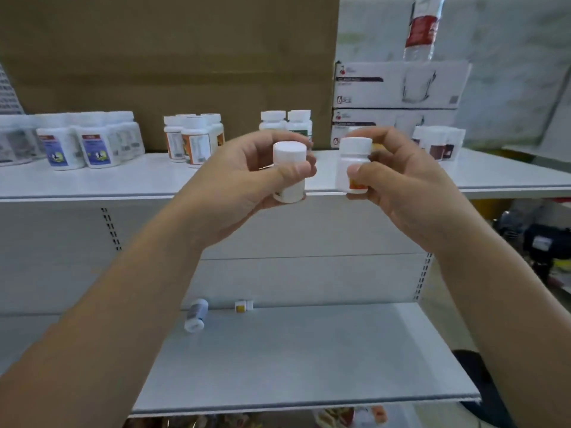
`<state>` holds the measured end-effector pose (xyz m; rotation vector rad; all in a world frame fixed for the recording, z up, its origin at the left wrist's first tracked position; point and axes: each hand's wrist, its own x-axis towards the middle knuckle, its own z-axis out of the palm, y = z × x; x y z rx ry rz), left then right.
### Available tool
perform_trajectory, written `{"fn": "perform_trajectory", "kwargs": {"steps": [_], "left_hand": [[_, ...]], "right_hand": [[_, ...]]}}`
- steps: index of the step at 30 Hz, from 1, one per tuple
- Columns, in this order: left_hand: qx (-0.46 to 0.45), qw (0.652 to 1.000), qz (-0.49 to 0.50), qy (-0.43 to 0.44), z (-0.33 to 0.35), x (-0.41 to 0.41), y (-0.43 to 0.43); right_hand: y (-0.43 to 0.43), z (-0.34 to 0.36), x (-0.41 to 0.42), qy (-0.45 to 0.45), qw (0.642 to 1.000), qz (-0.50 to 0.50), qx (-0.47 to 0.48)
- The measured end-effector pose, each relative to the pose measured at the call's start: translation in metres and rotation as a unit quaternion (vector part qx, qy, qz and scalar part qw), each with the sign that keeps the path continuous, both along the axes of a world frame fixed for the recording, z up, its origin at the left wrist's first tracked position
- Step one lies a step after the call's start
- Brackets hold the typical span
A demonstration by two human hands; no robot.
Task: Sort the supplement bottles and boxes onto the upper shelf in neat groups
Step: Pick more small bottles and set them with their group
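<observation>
My left hand point(244, 180) grips a white supplement bottle point(289, 168) upright, in front of the upper shelf's front edge point(92, 193). My right hand point(408, 186) holds a second white bottle with an orange label point(353, 165) beside it. On the upper shelf stand groups of bottles: blue-labelled ones point(89, 140) at the left, orange-labelled ones point(193, 137) in the middle, two green-labelled ones point(287, 120) behind my left hand, and dark-labelled ones point(438, 143) at the right. Two bottles lie on their sides at the back of the lower shelf: a grey-labelled one point(196, 315) and a small yellow-labelled one point(244, 305).
A large cardboard box point(170, 57) stands behind the upper shelf. Two stacked white cartons point(395, 97) sit at the right with a clear red-labelled bottle point(423, 26) on top. The lower shelf point(309, 359) lies below my arms. Dark objects show past the shelf's right end.
</observation>
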<state>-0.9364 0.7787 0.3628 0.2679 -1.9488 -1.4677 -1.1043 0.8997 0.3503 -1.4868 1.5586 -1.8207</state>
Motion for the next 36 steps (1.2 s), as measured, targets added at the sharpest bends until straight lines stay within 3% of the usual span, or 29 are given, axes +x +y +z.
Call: {"fn": "perform_trajectory", "kwargs": {"steps": [4, 7, 10, 16, 23, 36], "left_hand": [[-0.143, 0.985, 0.046, -0.082, 0.016, -0.056, -0.004], [-0.14, 0.981, 0.054, -0.122, 0.027, -0.095, -0.015], [-0.174, 0.962, 0.054, -0.203, 0.036, -0.125, -0.025], [-0.231, 0.937, 0.072, -0.253, 0.046, -0.158, -0.04], [-0.269, 0.923, 0.1, -0.257, 0.048, -0.183, -0.044], [-0.285, 0.915, 0.153, -0.242, 0.035, -0.215, -0.058]], "right_hand": [[0.009, 0.018, -0.053, 0.117, 0.988, -0.094, 0.035], [0.007, 0.029, -0.09, 0.218, 0.96, -0.142, 0.104], [0.001, 0.033, -0.117, 0.341, 0.905, -0.177, 0.182], [-0.012, 0.041, -0.14, 0.446, 0.845, -0.194, 0.221], [-0.038, 0.045, -0.152, 0.491, 0.806, -0.22, 0.246], [-0.064, 0.037, -0.169, 0.461, 0.806, -0.261, 0.263]]}}
